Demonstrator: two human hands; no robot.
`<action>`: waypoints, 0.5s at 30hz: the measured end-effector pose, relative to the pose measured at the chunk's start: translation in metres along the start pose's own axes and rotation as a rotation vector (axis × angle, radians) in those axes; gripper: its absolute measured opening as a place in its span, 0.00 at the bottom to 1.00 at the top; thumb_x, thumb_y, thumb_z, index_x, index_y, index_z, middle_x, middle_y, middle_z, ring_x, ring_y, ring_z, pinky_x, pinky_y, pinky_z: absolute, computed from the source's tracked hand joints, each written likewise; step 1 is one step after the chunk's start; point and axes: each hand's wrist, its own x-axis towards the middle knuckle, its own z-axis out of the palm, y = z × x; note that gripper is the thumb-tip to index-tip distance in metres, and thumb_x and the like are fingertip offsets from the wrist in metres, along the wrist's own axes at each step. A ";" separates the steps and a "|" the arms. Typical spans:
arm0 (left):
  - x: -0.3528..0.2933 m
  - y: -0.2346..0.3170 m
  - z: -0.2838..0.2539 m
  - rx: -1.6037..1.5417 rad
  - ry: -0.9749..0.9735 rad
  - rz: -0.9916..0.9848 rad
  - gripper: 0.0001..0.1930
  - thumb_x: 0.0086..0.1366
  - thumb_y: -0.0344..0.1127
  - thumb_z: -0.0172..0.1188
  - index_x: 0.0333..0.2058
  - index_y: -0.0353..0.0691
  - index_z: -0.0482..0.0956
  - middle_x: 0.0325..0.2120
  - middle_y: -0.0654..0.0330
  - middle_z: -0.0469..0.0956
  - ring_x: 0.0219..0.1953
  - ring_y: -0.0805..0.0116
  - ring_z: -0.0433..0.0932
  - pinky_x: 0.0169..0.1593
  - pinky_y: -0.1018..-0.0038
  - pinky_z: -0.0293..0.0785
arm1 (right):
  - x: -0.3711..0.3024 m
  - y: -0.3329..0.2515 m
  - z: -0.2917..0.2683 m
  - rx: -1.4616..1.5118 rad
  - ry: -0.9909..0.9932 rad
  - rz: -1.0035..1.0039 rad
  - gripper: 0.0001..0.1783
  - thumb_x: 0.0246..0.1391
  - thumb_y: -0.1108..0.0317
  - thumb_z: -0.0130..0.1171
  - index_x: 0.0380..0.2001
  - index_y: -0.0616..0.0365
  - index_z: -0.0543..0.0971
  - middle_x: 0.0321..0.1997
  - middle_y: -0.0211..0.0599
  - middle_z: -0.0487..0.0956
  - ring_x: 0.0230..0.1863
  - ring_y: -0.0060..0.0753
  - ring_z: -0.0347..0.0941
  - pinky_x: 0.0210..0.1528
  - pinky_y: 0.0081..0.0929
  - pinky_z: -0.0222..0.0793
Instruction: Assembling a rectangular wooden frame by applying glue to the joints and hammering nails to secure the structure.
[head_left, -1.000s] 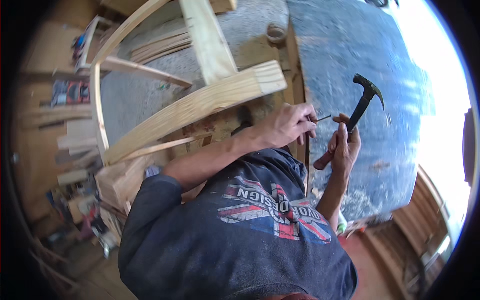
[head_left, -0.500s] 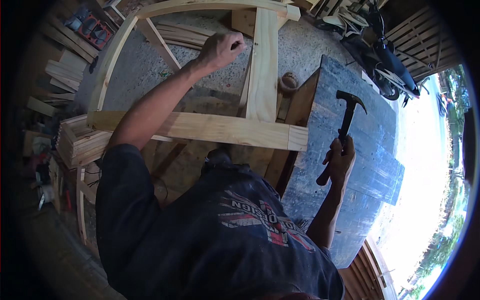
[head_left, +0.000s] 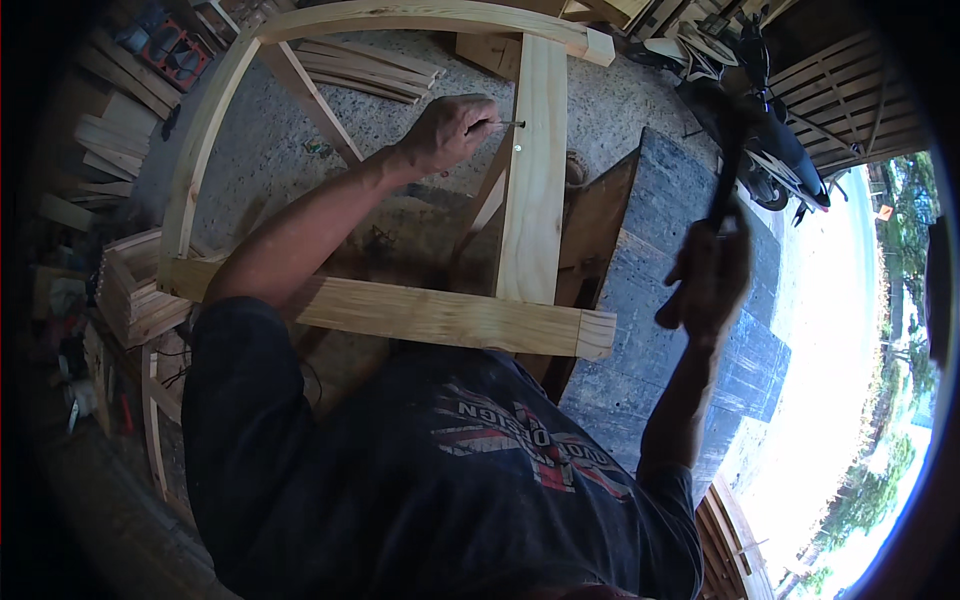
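Observation:
My left hand is closed, pinching a thin metal nail whose end lies at the left edge of a wide wooden board. A small shiny spot shows on the board just below the nail. Out to the right, my right hand grips a hammer by its handle. Motion blurs the hammer, its head raised away from the board. The board joins a curved wooden rail at the far side and a thick wooden beam close to my body. My left forearm crosses above this beam.
A worn blue-grey worktop stands at the right under the hammer. Loose wooden slats lie on the floor inside the frame. A motorcycle is parked at the back right. Stacked wooden pieces stand at the left.
My right hand has raised the hammer up and to the right. The left hand has moved slightly down, and the nail now shows at the board's edge. The frame sits lower in view.

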 end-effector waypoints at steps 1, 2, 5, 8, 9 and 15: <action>0.000 -0.001 0.000 -0.003 0.002 -0.005 0.07 0.63 0.30 0.62 0.31 0.34 0.74 0.23 0.54 0.73 0.25 0.56 0.74 0.31 0.66 0.69 | 0.011 -0.020 -0.003 0.045 0.095 -0.107 0.22 0.67 0.70 0.47 0.62 0.63 0.66 0.28 0.35 0.75 0.19 0.22 0.71 0.18 0.18 0.69; 0.000 -0.001 0.000 -0.023 0.016 0.007 0.06 0.63 0.28 0.62 0.31 0.34 0.73 0.23 0.55 0.73 0.25 0.57 0.74 0.31 0.66 0.69 | 0.025 -0.041 -0.006 0.282 0.180 -0.309 0.17 0.68 0.66 0.43 0.54 0.66 0.70 0.27 0.39 0.75 0.17 0.24 0.69 0.16 0.18 0.67; 0.000 -0.003 0.001 -0.074 0.021 0.002 0.07 0.61 0.25 0.63 0.31 0.34 0.72 0.23 0.56 0.73 0.25 0.58 0.74 0.31 0.67 0.70 | 0.055 -0.105 -0.030 0.482 0.134 -0.638 0.20 0.68 0.60 0.40 0.46 0.70 0.71 0.29 0.44 0.75 0.21 0.26 0.70 0.20 0.21 0.68; 0.001 -0.004 0.000 -0.093 0.014 0.000 0.07 0.59 0.24 0.64 0.31 0.35 0.73 0.23 0.56 0.73 0.25 0.60 0.74 0.31 0.67 0.70 | 0.063 -0.102 -0.012 0.266 0.514 -0.675 0.24 0.67 0.55 0.42 0.44 0.69 0.72 0.25 0.36 0.68 0.22 0.27 0.64 0.23 0.27 0.62; 0.001 -0.004 0.000 -0.088 0.009 0.009 0.07 0.59 0.24 0.64 0.32 0.35 0.73 0.24 0.57 0.73 0.25 0.60 0.74 0.31 0.67 0.71 | 0.058 -0.078 0.008 0.231 0.539 -0.642 0.22 0.67 0.57 0.43 0.47 0.67 0.72 0.26 0.36 0.70 0.23 0.30 0.65 0.26 0.30 0.64; 0.002 0.000 -0.004 -0.008 0.027 0.026 0.06 0.61 0.27 0.63 0.30 0.36 0.73 0.25 0.55 0.74 0.29 0.54 0.77 0.32 0.64 0.71 | 0.037 0.008 0.051 -0.476 -0.369 -0.107 0.18 0.67 0.65 0.48 0.57 0.59 0.71 0.24 0.37 0.74 0.21 0.33 0.71 0.28 0.33 0.72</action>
